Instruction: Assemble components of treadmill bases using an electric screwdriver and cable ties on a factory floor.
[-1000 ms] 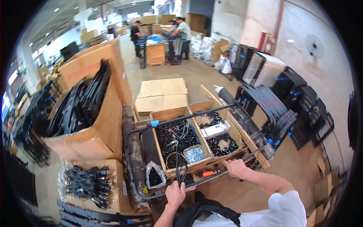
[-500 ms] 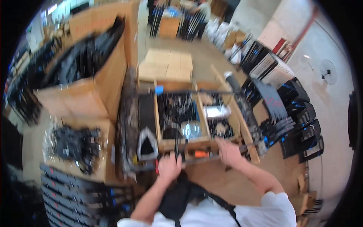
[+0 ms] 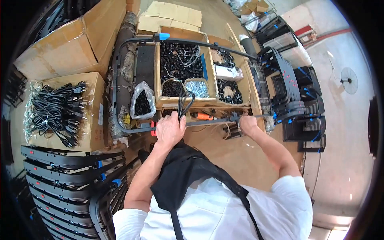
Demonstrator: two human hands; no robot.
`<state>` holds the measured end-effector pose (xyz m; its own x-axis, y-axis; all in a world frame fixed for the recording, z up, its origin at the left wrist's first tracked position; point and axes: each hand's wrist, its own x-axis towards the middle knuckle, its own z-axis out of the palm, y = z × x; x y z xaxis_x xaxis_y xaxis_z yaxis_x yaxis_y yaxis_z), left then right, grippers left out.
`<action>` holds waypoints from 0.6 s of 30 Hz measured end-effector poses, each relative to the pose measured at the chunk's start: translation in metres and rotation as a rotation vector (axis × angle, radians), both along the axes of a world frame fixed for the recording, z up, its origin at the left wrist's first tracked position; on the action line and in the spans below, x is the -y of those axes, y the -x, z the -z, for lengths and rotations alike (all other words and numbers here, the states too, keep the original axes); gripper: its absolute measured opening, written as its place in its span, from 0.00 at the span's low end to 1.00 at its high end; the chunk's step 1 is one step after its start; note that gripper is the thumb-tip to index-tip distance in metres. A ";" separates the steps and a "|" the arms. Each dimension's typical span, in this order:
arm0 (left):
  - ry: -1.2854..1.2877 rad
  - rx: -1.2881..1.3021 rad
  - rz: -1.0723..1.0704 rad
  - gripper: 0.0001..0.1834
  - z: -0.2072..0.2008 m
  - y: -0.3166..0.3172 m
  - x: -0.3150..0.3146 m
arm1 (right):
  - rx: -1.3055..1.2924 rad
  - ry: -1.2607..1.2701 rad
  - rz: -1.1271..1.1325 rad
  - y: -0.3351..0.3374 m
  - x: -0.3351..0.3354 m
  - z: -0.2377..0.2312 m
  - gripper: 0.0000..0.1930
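A black metal frame [image 3: 116, 84] with rounded corners lies across two padded rails in front of me. Its far bar carries a blue clip [image 3: 163, 37]. My left hand [image 3: 171, 129] is closed at the near bar, with a looped black cable [image 3: 185, 103] rising from between thumb and fingers. A red piece [image 3: 153, 127] shows beside that hand. Farther right, my right hand [image 3: 248, 125] is closed round the near bar; its fingertips are mostly hidden. Between the hands, under the bar, lies an orange-handled tool [image 3: 202, 116].
Inside the frame stands a wooden divided tray [image 3: 214, 90] of small black parts and silver screws. Beside it sits a plastic bag [image 3: 143, 100] of black parts. Bundled cables [image 3: 60, 110] top a carton at left, above stacked black frames [image 3: 68, 172]. More frames [image 3: 280, 80] stand right.
My view has tilted down and sharpened, so the bench sits higher in the picture. My right hand, with fingers reaching over the bar before, is now closed on it. The left still holds the cable.
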<state>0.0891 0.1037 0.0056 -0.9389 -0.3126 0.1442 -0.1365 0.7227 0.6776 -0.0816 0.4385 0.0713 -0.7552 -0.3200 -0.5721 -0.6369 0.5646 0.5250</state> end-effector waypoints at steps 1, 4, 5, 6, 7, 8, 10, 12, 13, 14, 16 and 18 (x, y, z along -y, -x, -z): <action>-0.002 0.004 -0.016 0.17 -0.002 0.000 -0.001 | -0.076 0.021 0.032 -0.008 0.003 -0.004 0.23; 0.034 -0.017 -0.036 0.17 -0.003 -0.001 -0.001 | -0.140 0.734 -0.262 -0.025 0.053 -0.036 0.26; 0.036 -0.016 -0.035 0.17 -0.003 -0.001 0.000 | -0.140 0.737 -0.261 -0.023 0.050 -0.031 0.26; 0.030 -0.022 -0.023 0.17 -0.003 0.001 -0.001 | -0.069 0.535 -0.219 -0.021 0.039 -0.024 0.24; 0.024 -0.023 -0.016 0.17 -0.002 0.000 -0.001 | 0.010 0.335 -0.178 -0.019 0.025 -0.012 0.22; 0.019 -0.029 -0.006 0.17 -0.002 -0.001 -0.002 | 0.060 0.116 0.010 -0.006 -0.004 0.007 0.19; 0.010 -0.028 0.002 0.17 0.000 -0.001 0.000 | -0.061 0.135 0.064 -0.006 -0.019 0.015 0.14; 0.007 -0.031 -0.012 0.17 0.000 -0.002 0.000 | -0.143 0.379 -0.038 -0.018 -0.006 0.006 0.15; 0.010 -0.033 -0.007 0.17 0.000 -0.004 0.004 | -0.119 0.503 -0.054 -0.025 0.017 -0.003 0.17; 0.022 -0.045 -0.009 0.17 0.001 -0.003 0.004 | -0.125 0.569 -0.077 -0.028 0.023 -0.002 0.19; 0.036 -0.055 0.003 0.17 0.002 -0.001 0.002 | -0.055 0.560 -0.008 -0.026 0.019 0.014 0.18; 0.032 -0.070 0.014 0.17 0.002 -0.001 0.004 | -0.020 0.623 -0.007 -0.021 0.008 0.028 0.17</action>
<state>0.0899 0.0998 0.0031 -0.9304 -0.2938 0.2190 -0.0797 0.7455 0.6617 -0.0609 0.4302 0.0432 -0.7604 -0.5941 -0.2624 -0.6353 0.7643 0.1104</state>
